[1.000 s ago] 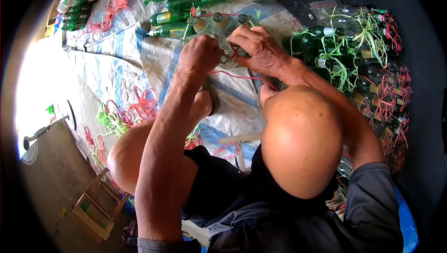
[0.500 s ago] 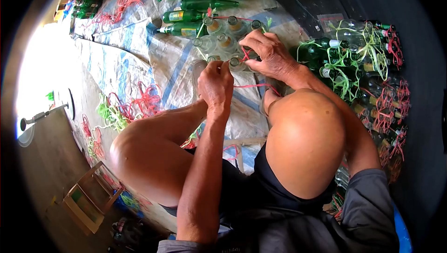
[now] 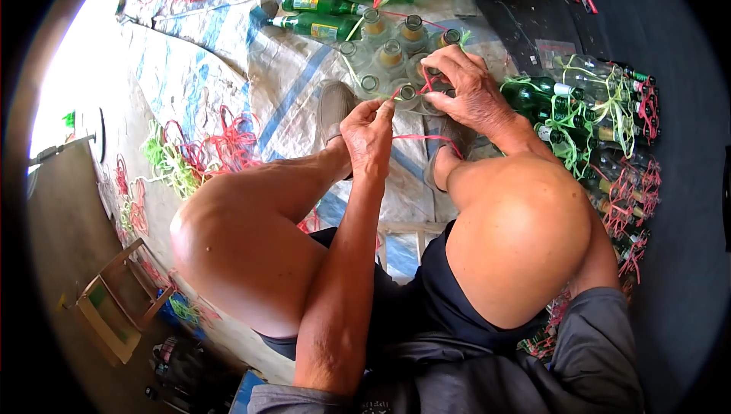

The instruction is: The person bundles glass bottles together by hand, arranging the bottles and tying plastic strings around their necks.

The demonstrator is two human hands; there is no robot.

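Several clear glass bottles [image 3: 391, 58] stand upright in a tight cluster between my feet. Red and pale green string runs around their necks. My left hand [image 3: 368, 136] is closed in a pinch on the red string [image 3: 415, 137], just beside the nearest bottle neck [image 3: 407, 92]. On the right side of the cluster, my right hand [image 3: 474, 92] has its thumb and fingers closed around another stretch of that string, near a neck its thumb partly covers. A loose length of the string trails below the bottles toward my right ankle.
Green bottles [image 3: 327, 4] lie on their sides beyond the cluster. Stacked, string-tied bottles [image 3: 563, 105] are at the right. Loose red and green string [image 3: 205, 151] lies on the striped sheet [image 3: 285, 121] at left, with a wooden frame [image 3: 114, 311] lower down.
The view has shifted, so the bottles appear farther right and higher. My left fingers sit slightly lower, uncovering a bottle mouth that they partly hid. Both hands keep hold of the string.
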